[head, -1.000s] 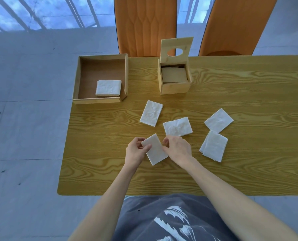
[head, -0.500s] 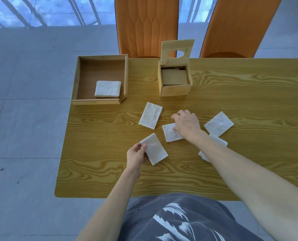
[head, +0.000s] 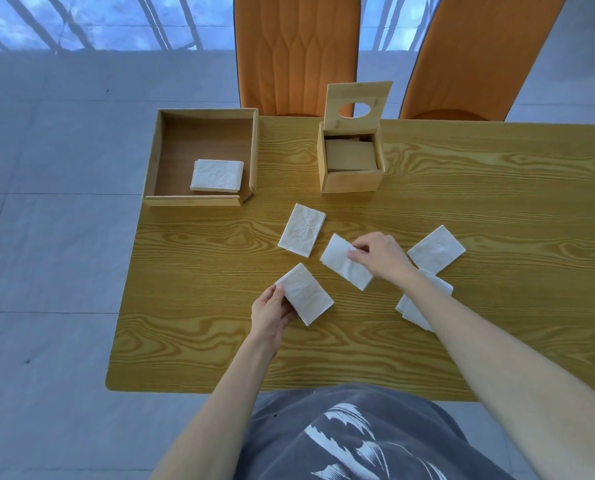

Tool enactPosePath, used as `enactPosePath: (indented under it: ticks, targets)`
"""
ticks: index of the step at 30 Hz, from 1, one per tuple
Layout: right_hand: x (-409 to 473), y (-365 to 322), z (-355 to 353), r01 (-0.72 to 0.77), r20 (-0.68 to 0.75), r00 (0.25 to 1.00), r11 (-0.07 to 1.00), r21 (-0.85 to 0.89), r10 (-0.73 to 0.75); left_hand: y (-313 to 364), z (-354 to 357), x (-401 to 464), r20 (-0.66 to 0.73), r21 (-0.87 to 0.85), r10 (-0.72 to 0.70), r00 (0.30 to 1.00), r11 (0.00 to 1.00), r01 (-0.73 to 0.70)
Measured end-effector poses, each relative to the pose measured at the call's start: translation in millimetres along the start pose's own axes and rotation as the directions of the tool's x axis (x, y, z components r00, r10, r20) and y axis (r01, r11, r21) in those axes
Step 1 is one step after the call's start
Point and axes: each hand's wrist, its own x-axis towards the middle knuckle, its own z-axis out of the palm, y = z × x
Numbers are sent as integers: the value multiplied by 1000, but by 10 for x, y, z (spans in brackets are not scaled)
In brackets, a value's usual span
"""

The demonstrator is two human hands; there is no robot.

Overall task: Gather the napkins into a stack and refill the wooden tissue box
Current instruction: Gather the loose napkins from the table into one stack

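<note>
No readable txt, labels or nos. anywhere; shirt [head: 351,441] print is abstract.

On the table [head: 497,188], a tray [head: 152,157] stands far left, the tissue box [head: 349,180] to its right, loose napkins [head: 302,234] scattered in front of both.

Counter [head: 192,341] — yellow wood grain. On it: open tray [head: 152,157] at far left, lidded box [head: 349,181] standing open beside it, loose white napkins [head: 302,234] scattered nearer — one [head: 436,249] at right.
</note>
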Motion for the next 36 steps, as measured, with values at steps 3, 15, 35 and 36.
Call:
enactPosePath:
  ticks: [3,15,35,36]
  targets:
    - [-118,-39,25,-28,25,999,915,402,20,-1,-7,-2,9,-6,3,1000,1000,-3]
    - [-298,-291,799,-182,226,973,727,662,37,71,-18,-69,28,-69,-19,999,997,21]
    - [172,-795,675,-339,-244,879,897,285,410,249,-160,102,-71,59,97,993,994,-93]
    - [208,-841,673,-377,-242,861,880,288,448,262,-183,105,-77,60,99,992,994,-95]
